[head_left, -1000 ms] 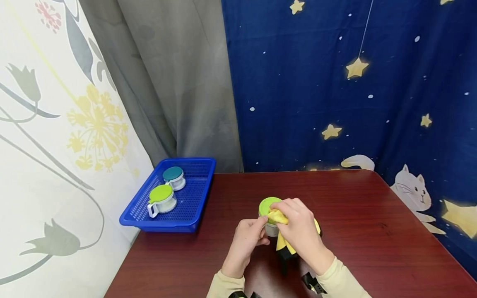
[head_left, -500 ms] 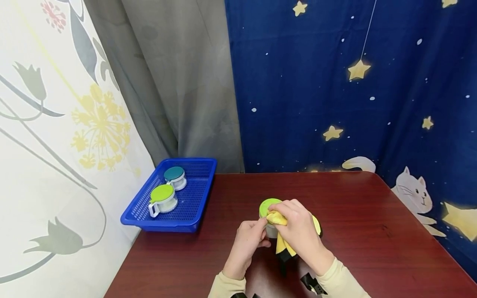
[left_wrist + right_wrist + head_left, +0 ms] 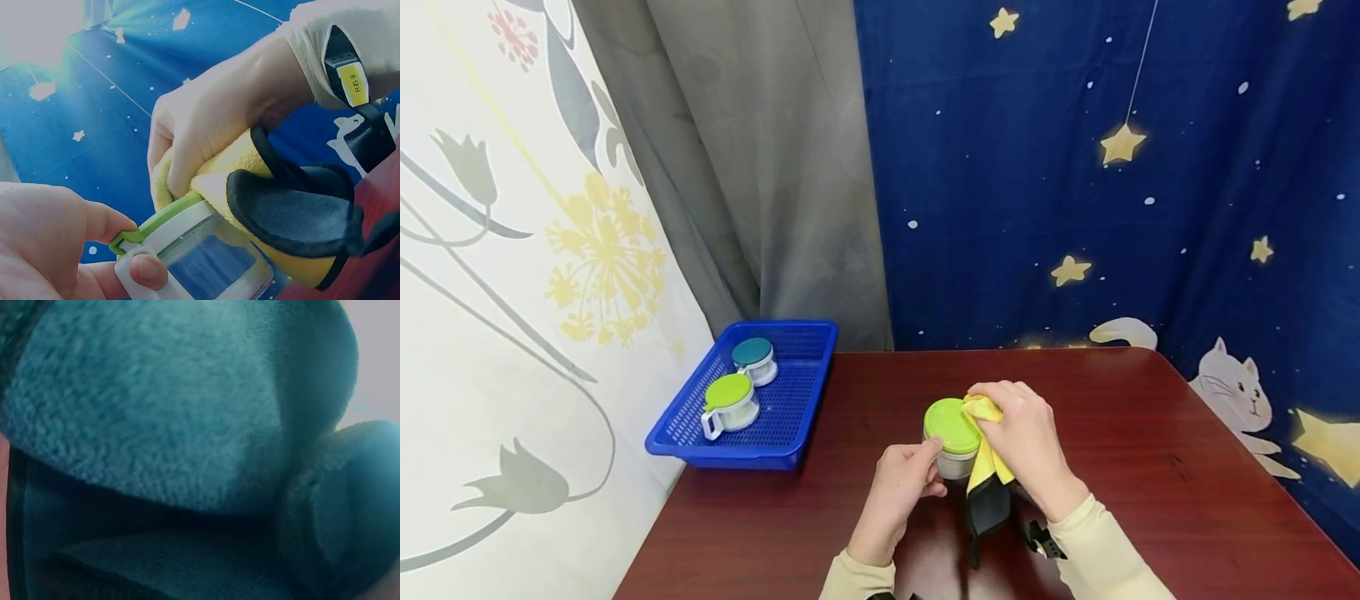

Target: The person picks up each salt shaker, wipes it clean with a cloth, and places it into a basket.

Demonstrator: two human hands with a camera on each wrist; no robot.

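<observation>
My left hand (image 3: 898,487) grips the white handle (image 3: 140,275) of a clear jar (image 3: 955,465), its thumb at the edge of the green lid (image 3: 951,423). In the left wrist view the jar is tilted and its lid is closed. My right hand (image 3: 1022,433) holds a bunched yellow cloth (image 3: 985,462) against the lid's right edge. The cloth's dark-backed corner (image 3: 294,215) and a loop hang below that hand. Folds of the cloth (image 3: 162,406) fill the right wrist view and hide most of the fingers.
A blue basket (image 3: 808,392) stands at the table's left. Inside are a jar with a green lid (image 3: 728,390) and one with a teal lid (image 3: 752,351). The red-brown table (image 3: 1112,467) reaches back to the curtains (image 3: 1000,167).
My right hand has moved right with the cloth, from over the lid to its edge, so more of the lid shows. My left hand keeps its hold on the jar.
</observation>
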